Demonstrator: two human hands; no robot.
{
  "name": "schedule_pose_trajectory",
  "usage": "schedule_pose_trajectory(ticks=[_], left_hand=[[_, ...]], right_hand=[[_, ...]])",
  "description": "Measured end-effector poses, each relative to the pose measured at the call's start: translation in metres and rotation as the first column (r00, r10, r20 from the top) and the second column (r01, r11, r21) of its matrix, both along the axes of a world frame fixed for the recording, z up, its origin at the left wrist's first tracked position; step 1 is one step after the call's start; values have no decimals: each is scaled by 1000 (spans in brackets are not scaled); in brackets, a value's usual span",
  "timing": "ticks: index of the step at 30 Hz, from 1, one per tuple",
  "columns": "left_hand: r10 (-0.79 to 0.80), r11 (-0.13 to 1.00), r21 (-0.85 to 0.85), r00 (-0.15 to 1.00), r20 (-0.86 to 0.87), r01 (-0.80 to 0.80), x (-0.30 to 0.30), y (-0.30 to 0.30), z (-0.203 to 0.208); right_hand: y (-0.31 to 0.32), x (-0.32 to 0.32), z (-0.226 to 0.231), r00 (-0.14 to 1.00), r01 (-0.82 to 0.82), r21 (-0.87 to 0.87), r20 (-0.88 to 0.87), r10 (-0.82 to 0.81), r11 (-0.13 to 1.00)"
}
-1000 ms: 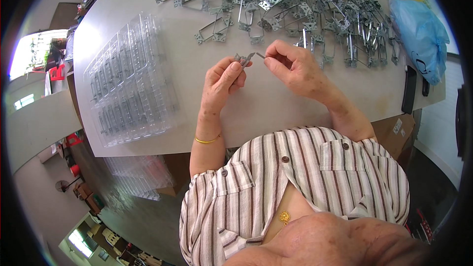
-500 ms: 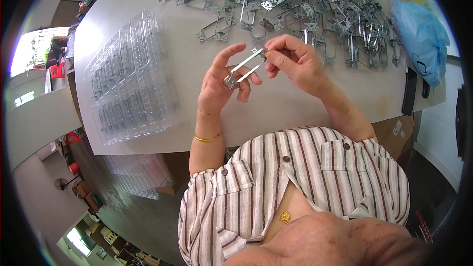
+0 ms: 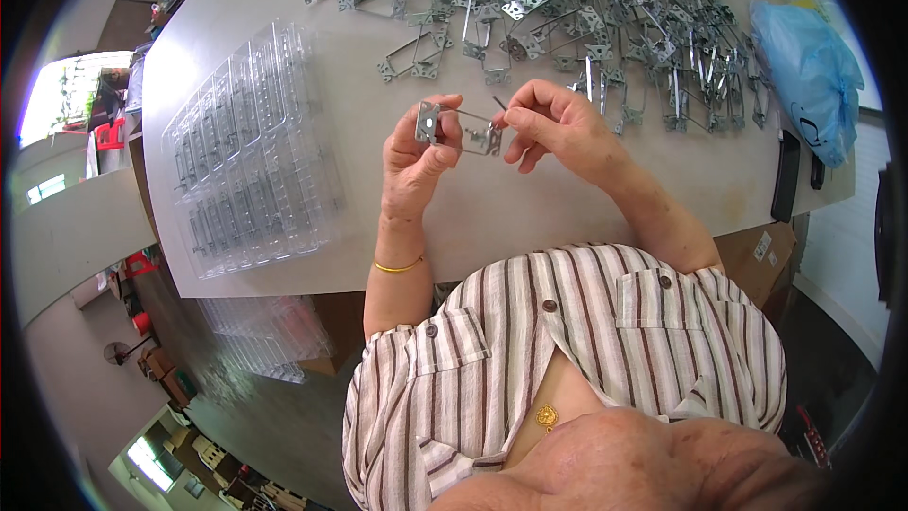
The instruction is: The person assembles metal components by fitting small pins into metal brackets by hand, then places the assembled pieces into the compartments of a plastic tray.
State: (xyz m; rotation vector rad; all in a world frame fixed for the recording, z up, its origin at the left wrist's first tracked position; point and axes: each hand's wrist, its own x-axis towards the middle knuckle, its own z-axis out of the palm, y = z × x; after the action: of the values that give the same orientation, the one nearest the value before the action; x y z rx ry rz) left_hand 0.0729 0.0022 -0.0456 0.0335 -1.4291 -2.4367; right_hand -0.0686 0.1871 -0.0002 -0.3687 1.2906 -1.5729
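Note:
Above the near part of the table, my left hand (image 3: 413,163) is closed on a silver metal bracket (image 3: 427,123), fingers and thumb gripping its left end plate. Two thin bars join that plate to a second holed plate at the right end. Beside the right plate, my right hand (image 3: 560,132) is pinched, and a thin dark rod (image 3: 499,102) sticks up from its fingertips. Whether the rod or the fingertips touch the plate, I cannot tell. Beyond both hands lies a large loose pile of similar metal brackets (image 3: 577,14).
Clear plastic trays (image 3: 255,156) with metal pieces in their slots lie on the table (image 3: 369,255) at left. A blue plastic bag (image 3: 809,76) and a black long object (image 3: 785,175) sit at the right edge. More clear trays (image 3: 265,331) are below the table, at left.
The bracket has turned from slanting to nearly level, its left plate now facing up. My left fingers have closed round it. The dark rod now shows above my right fingertips.

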Motion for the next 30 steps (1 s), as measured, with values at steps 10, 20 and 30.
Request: schedule_pose_trajectory(ticks=[10, 20, 30], left_hand=[[-129, 989, -62, 983, 134, 138, -7, 10, 16], [-108, 983, -110, 953, 281, 144, -6, 12, 21], [-56, 974, -194, 952, 302, 118, -5, 10, 19]], right_hand=[[6, 8, 4, 959, -10, -48, -282, -4, 999], [7, 10, 7, 910, -17, -38, -414, -1, 999], [8, 10, 11, 894, -2, 1, -448, 3, 1000]])
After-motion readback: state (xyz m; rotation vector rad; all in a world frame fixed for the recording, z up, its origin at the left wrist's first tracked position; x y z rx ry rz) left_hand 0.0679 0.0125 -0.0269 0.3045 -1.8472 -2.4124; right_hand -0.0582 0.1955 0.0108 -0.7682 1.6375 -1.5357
